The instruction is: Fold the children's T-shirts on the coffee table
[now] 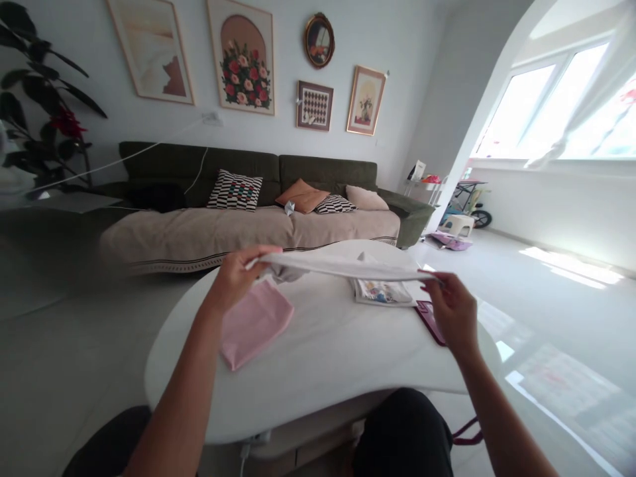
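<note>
A white cloth [342,265] is stretched almost level above the table, one edge taut between my two hands. My left hand [237,273] pinches its left end, fingers closed. At the right end, my right hand [453,311] grips the cloth between thumb and fingers. Below and beside my left hand lies a pink folded cloth [257,322] on the white table [318,371]. A white folded cloth with a colourful print [383,291] rests on the table behind the stretched edge, partly covered by it. Close to my right hand is a flat maroon-rimmed object [431,320], partly hidden.
Behind the table stands a dark green sofa [328,171] with a beige cover [199,232] and several cushions. My knees are under the table's near edge. A white stool [458,226] and a small bicycle [479,217] stand at the far right.
</note>
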Demonstrator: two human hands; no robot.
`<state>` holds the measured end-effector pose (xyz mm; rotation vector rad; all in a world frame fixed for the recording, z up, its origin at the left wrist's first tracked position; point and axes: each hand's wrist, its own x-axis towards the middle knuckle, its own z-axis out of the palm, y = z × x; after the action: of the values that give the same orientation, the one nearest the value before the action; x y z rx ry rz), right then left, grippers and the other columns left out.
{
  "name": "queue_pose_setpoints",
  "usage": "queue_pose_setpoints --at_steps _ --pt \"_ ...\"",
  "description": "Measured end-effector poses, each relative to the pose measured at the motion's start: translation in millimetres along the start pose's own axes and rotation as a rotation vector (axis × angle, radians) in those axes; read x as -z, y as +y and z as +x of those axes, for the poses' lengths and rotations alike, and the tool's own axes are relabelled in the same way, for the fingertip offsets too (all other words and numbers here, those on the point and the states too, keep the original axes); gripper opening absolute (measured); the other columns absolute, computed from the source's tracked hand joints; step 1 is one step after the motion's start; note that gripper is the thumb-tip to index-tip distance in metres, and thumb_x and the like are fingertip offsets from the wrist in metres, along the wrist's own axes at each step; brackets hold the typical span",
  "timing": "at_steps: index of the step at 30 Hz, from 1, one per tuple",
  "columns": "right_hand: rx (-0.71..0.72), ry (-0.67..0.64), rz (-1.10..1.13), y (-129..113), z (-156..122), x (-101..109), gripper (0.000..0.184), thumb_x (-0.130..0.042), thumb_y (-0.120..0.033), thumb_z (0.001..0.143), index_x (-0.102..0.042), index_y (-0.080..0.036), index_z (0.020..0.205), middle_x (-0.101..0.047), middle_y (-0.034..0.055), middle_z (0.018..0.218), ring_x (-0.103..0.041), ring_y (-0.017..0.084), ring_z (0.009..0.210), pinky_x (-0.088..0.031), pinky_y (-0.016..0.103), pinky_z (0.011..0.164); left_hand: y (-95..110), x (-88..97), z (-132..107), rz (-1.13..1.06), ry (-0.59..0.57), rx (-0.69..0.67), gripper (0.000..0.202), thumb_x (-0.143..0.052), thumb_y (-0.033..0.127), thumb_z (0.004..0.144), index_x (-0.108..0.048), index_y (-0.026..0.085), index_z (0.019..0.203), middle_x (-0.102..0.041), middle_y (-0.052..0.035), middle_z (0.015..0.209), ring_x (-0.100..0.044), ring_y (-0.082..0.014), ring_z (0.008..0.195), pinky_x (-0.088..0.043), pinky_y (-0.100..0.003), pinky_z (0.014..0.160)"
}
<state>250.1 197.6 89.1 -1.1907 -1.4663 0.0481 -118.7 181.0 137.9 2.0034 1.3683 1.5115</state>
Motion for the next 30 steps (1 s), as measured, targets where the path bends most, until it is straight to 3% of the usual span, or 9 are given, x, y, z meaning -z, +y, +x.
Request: queue_pose_setpoints --at_steps 3,6,8,11,15,19,22,26,30 --pt "-0.103 -0.194 -0.045 58 -63 -4 0.032 -0.044 -0.038 0.081 -0.057 -0.017 0.102 -0.064 0.0083 0.098 -0.062 0.018 0.083 -0.052 0.031 0.068 -30 -25.5 -69 -0.05 -0.31 0.199 0.029 -0.052 0.031 0.075 -0.066 0.018 0.097 -0.066 -0.003 0.102 -0.058 -0.0191 0.099 -0.041 -0.028 0.09" --pt "-0.148 -0.532 -0.155 114 -119 -5 0.029 -0.045 -0.032 0.076 -0.06 -0.018 0.097 -0.065 0.0092 0.101 -0.061 0.023 0.093 -0.05 0.037 0.077 -60 -48.7 -134 0.051 -0.604 0.423 0.026 -0.055 0.028 0.071 -0.069 0.021 0.091 -0.068 -0.0021 0.1 -0.059 -0.0203 0.096 -0.042 -0.028 0.089" --pt "-0.151 -0.668 -0.299 131 -144 -9 0.034 -0.048 -0.028 0.07 -0.061 -0.019 0.1 -0.063 0.0102 0.107 -0.053 0.028 0.107 -0.045 0.044 0.086 -77 -60.1 -158 0.102 -0.693 0.489 0.03 -0.059 0.032 0.068 -0.068 0.025 0.095 -0.067 -0.0009 0.101 -0.059 -0.0214 0.096 -0.043 -0.029 0.087" --pt "-0.124 -0.718 -0.368 107 -163 -36 0.04 -0.043 -0.026 0.075 -0.057 -0.018 0.112 -0.055 0.0108 0.12 -0.042 0.026 0.119 -0.037 0.043 0.096 -101 -76.7 -155 0.157 -0.559 0.414 0.035 -0.051 0.036 0.076 -0.062 0.025 0.107 -0.063 -0.0017 0.111 -0.055 -0.02 0.105 -0.038 -0.029 0.093" --pt "-0.007 -0.845 -0.22 23 -181 -109 0.041 -0.034 -0.029 0.085 -0.049 -0.016 0.122 -0.04 0.0087 0.135 -0.03 0.021 0.127 -0.028 0.04 0.102 -149 -101.1 -126 0.56 -0.244 0.403 0.04 -0.035 0.03 0.085 -0.053 0.019 0.119 -0.055 -0.0101 0.122 -0.045 -0.0242 0.116 -0.031 -0.042 0.098" --pt "0.016 -1.016 -0.219 -17 -206 -159 0.055 -0.044 -0.042 0.083 -0.032 -0.027 0.134 -0.024 0.004 0.143 -0.011 0.028 0.132 -0.016 0.053 0.103 -199 -95.7 -132 0.911 -0.215 0.401 0.044 -0.033 0.027 0.086 -0.043 0.018 0.128 -0.041 -0.0106 0.135 -0.033 -0.0269 0.125 -0.03 -0.047 0.097" --pt "0.036 -1.056 -0.232 -3 -217 -159 0.056 -0.04 -0.049 0.084 -0.026 -0.032 0.136 -0.015 0.0013 0.145 -0.004 0.029 0.132 -0.01 0.055 0.103 -226 -63.2 -145 0.996 -0.233 0.397 0.043 -0.03 0.026 0.087 -0.042 0.027 0.128 -0.039 -0.0056 0.137 -0.032 -0.0225 0.126 -0.03 -0.044 0.098" --pt "0.058 -1.124 -0.2 19 -216 -141 0.054 -0.04 -0.047 0.084 -0.024 -0.037 0.135 -0.016 -0.0019 0.145 -0.006 0.027 0.133 -0.011 0.053 0.104 -241 -24.1 -133 0.989 -0.121 0.657 0.044 -0.032 0.018 0.082 -0.048 0.025 0.122 -0.045 -0.0102 0.131 -0.036 -0.0276 0.122 -0.032 -0.054 0.092" --pt "-0.01 -1.031 -0.207 -9 -210 -146 0.056 -0.053 -0.044 0.077 -0.04 -0.028 0.129 -0.032 0.0089 0.14 -0.024 0.033 0.128 -0.023 0.054 0.099 -242 -40.7 -88 0.835 -0.048 0.682 0.041 -0.036 0.017 0.077 -0.053 0.016 0.115 -0.052 -0.0146 0.121 -0.042 -0.0277 0.116 -0.034 -0.046 0.094"
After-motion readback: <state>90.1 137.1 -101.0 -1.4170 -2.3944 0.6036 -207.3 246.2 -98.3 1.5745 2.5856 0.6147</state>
